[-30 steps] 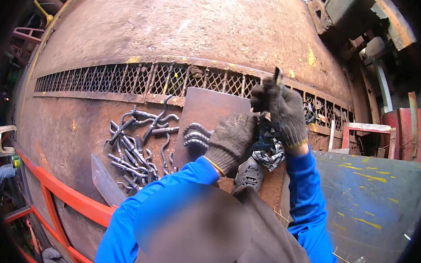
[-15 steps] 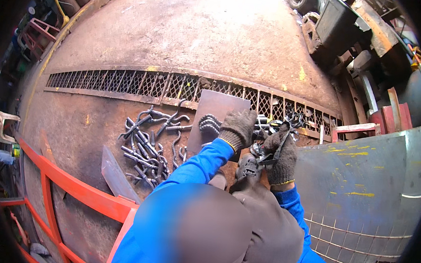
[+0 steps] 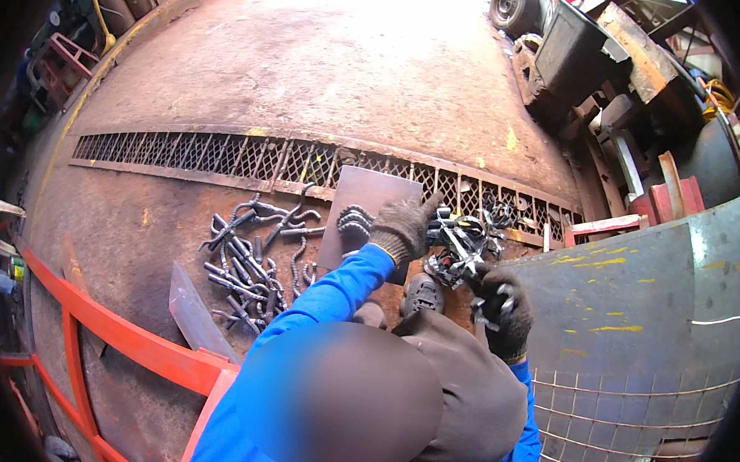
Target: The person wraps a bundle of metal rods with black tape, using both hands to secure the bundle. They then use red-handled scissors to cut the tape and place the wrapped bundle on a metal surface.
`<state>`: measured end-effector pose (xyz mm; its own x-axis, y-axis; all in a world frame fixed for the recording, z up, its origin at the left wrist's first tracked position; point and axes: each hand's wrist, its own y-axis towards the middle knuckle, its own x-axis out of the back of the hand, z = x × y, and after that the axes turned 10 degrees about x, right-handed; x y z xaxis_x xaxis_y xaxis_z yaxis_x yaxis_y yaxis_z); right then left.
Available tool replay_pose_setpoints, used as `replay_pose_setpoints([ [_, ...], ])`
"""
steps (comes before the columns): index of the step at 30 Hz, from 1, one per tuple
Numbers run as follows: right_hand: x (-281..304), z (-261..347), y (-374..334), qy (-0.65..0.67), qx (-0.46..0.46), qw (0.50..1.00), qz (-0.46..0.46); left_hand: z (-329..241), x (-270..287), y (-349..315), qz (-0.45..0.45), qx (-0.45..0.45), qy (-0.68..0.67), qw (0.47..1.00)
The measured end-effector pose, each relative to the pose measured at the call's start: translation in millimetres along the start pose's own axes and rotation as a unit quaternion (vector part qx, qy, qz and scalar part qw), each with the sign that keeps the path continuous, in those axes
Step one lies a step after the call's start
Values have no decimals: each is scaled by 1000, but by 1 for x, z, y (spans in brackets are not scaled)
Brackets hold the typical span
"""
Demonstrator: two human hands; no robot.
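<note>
My left hand (image 3: pixel 401 228), in a dark knitted glove, bends over a flat metal plate (image 3: pixel 372 183). One finger stretches toward the plate's right edge; the others curl down out of sight against short rod-like pieces, and what they grip is hidden. Several curved ribbed metal rods (image 3: pixel 355 220) lie on the plate just left of this hand. To its right is a tangle of shiny metal strips (image 3: pixel 463 243). Nearer my body, my gloved right hand (image 3: pixel 508 312) is closed around a few bent silvery strips (image 3: pixel 490 308), below and to the right of the tangle.
A loose heap of bent dark rods (image 3: pixel 247 262) lies on the floor at left. Behind the plate runs a mesh drain grate (image 3: pixel 248 159). An orange metal frame (image 3: pixel 131 327) bars the lower left. A large grey sheet (image 3: pixel 626 303) with wire mesh (image 3: pixel 620 416) stands at right.
My right hand has come away from the tangle, toward me and slightly right, with silvery strips in it. My left hand stays over the plate. The whole view has shifted slightly.
</note>
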<state>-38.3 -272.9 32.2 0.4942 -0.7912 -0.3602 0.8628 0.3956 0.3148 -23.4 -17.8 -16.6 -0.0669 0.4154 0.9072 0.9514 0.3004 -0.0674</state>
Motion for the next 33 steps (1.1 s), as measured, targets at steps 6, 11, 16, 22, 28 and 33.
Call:
replay_pose_setpoints([
  [6,92,-42,-37,-54,-270,956,-102,-16,-2,9,-13,-39,-4,999],
  [11,-19,-3,36,-30,-296,952,-75,-6,-6,4,-30,-22,10,999],
  [16,-44,3,102,43,-457,888,28,-5,-1,4,-37,-16,22,999],
  [22,-41,-42,185,-568,104,691,436,-1,-10,11,-43,-28,1,999],
  [28,-58,-99,250,-660,26,544,517,1,-12,12,-48,-29,-43,997],
  [33,-62,-85,234,-629,78,585,507,5,-10,12,-16,-20,-20,999],
])
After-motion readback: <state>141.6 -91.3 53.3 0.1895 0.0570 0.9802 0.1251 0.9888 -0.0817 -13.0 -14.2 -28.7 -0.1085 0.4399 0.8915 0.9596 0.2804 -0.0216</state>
